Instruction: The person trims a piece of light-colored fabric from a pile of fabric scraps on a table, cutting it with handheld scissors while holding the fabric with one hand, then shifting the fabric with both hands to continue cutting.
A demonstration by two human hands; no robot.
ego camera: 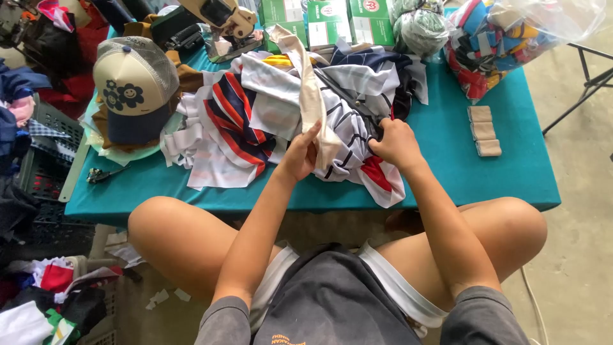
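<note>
Striped fabric pieces [281, 115], white with red, navy and black stripes, are heaped in the middle of the teal table [447, 166], right in front of my knees. My left hand [300, 153] is closed around a cream fabric strip [311, 96] that runs up from my fist toward 12 o'clock, draped over the top of the heap. My right hand [397, 144] sits just at 3 o'clock of the left one, fingers curled down and pinching into a dark fold of the same pile, so both hands are shut on cloth and close together.

Around the heap: at 9 o'clock there's a cream and navy cap [135, 86] with a smiley flower on the front, perched on some other fabric. At 12 o'clock, at the far edge of the table, a row of green and white boxes [329, 22], and next to them at about 1 o'clock a clear plastic bag [511, 38] stuffed with colourful bits. At 3 o'clock, well apart from my right hand, three small beige folded pieces [484, 131] lie in a column on the bare cloth. Down at 8 o'clock on the floor there's more scrap fabric [45, 300].
</note>
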